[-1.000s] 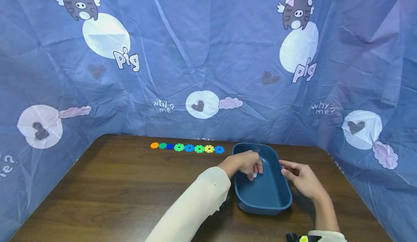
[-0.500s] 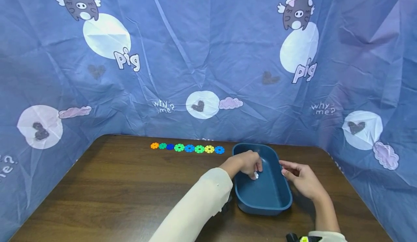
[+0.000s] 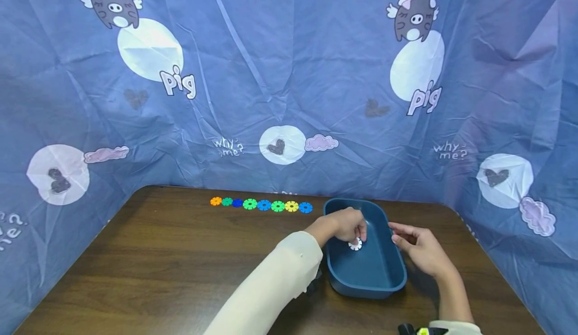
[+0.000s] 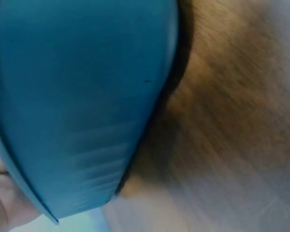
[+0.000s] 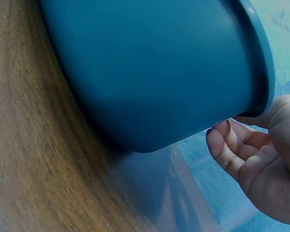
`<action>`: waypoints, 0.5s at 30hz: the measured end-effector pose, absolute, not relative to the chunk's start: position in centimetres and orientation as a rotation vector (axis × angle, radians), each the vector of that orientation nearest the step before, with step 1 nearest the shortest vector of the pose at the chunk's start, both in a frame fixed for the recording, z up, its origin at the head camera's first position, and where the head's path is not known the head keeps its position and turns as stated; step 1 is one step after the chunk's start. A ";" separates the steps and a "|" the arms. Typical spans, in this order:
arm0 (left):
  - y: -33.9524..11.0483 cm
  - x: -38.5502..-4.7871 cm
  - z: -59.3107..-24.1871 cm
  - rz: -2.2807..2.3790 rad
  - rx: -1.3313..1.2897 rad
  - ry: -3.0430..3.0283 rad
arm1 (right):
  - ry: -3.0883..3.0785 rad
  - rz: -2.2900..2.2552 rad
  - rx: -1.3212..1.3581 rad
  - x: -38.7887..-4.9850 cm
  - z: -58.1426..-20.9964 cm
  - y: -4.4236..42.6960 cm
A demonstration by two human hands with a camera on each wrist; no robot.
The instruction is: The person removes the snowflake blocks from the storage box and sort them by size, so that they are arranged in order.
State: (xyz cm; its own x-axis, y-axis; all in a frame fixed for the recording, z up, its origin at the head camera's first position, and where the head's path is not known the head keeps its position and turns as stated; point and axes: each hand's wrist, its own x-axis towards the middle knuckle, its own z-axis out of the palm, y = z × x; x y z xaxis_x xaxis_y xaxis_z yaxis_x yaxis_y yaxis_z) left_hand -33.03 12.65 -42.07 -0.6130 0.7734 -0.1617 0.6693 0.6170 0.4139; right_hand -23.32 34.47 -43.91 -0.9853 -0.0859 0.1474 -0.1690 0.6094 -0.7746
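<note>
My left hand reaches down into a deep blue plastic bin. Its thumb and fingers pinch the edge of a white notched disc, a snowflake building piece, low inside the bin. At the bin's right rim is my right hand, with thumb and fingertips holding the rim. In the right wrist view, curved fingers meet the outer wall below the rim. The left wrist view is mostly the bin's outer wall; the disc is out of sight there.
Several coloured snowflake discs, orange, green, blue and yellow, lie in a row along the back of the brown wooden table. A blue printed cloth hangs behind and at the sides.
The white disc has come further into view below my left fingers and now shows its face. My left hand has barely shifted. My right hand stays at the rim.
</note>
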 end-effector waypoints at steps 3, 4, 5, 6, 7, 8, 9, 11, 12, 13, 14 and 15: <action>12.5 -33.2 -41.7 0.484 1.198 2.469 | -2.726 1.342 0.222 -23.2 -43.8 34.4; 12.4 -33.3 -41.6 0.501 1.201 2.451 | -2.722 1.344 0.225 -23.2 -43.8 34.4; 12.3 -33.3 -41.5 0.528 1.206 2.433 | -2.718 1.343 0.230 -23.2 -43.8 34.4; 12.2 -33.5 -41.4 0.554 1.211 2.417 | -2.716 1.342 0.231 -23.1 -43.7 34.4; 12.0 -33.5 -41.3 0.582 1.215 2.406 | -2.714 1.342 0.234 -23.1 -43.7 34.4; 11.9 -33.6 -41.1 0.607 1.224 2.399 | -2.711 1.343 0.234 -23.1 -43.7 34.3; 11.7 -33.7 -41.0 0.635 1.230 2.394 | -2.710 1.341 0.237 -23.2 -43.8 34.3; 11.3 -33.9 -40.7 0.689 1.242 2.392 | -2.710 1.337 0.236 -23.2 -43.8 34.3; 11.0 -34.0 -40.5 0.708 1.247 2.396 | -2.712 1.335 0.234 -23.2 -43.8 34.3; 10.8 -34.1 -40.3 0.738 1.242 2.399 | -2.713 1.333 0.233 -23.2 -43.8 34.3; 10.5 -34.2 -40.1 0.761 1.244 2.404 | -2.716 1.328 0.231 -23.2 -43.9 34.3; 10.2 -34.3 -39.8 0.786 1.237 2.412 | -2.721 1.320 0.226 -23.2 -43.9 34.3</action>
State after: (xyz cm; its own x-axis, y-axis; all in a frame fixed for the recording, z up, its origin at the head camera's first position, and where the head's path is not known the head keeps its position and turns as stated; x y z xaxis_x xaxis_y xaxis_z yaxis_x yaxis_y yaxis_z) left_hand -34.27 10.16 -39.83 -0.5750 0.8176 -0.0305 0.6426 0.4744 0.6017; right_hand -23.19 34.30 -43.88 -0.9830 -0.0858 0.1624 -0.1807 0.6110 -0.7707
